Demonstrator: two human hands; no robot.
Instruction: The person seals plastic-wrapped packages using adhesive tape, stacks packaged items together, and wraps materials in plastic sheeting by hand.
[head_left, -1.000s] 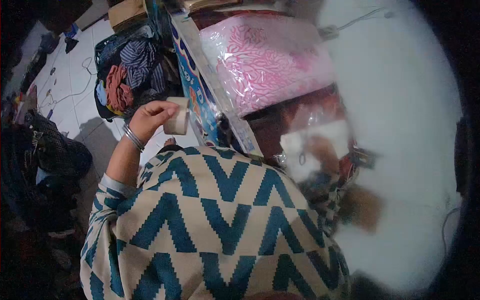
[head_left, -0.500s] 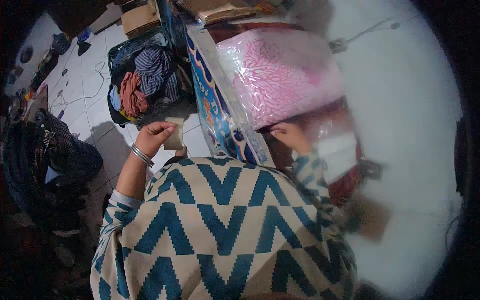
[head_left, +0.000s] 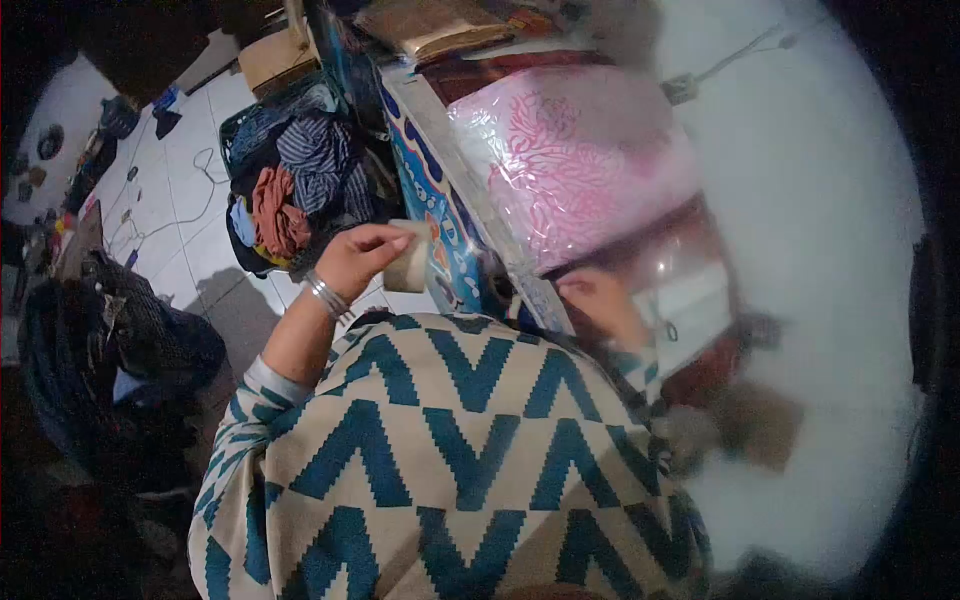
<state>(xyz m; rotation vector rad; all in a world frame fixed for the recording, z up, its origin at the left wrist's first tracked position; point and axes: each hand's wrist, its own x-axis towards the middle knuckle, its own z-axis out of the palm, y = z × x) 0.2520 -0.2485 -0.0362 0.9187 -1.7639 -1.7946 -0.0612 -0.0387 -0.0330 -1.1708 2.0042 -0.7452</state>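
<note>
My left hand (head_left: 360,262) is closed in a pinch on the upper part of a beige, slightly see-through strip (head_left: 407,270), which hangs down beside a blue printed panel (head_left: 440,225). The strip's exact kind cannot be made out. My right hand (head_left: 598,300) is at the near edge of a pink-and-white package (head_left: 580,160) in clear plastic, over a dark red surface (head_left: 645,245). Its fingers look curled and are blurred; whatever they grip is hidden. Close to my right wrist lies a white piece (head_left: 690,310) on the dark red surface.
A dark crate (head_left: 228,135) of crumpled clothes (head_left: 320,160) stands on the tiled floor at left. Nearer is a dark mesh basket (head_left: 165,325) with cloth. A brown cardboard piece (head_left: 430,25) lies at the top. A cable (head_left: 735,62) crosses the pale surface at right.
My left hand has moved right with the beige strip, now beside the blue panel. My right hand shifts slightly right and down. The whole view has shifted a little.
</note>
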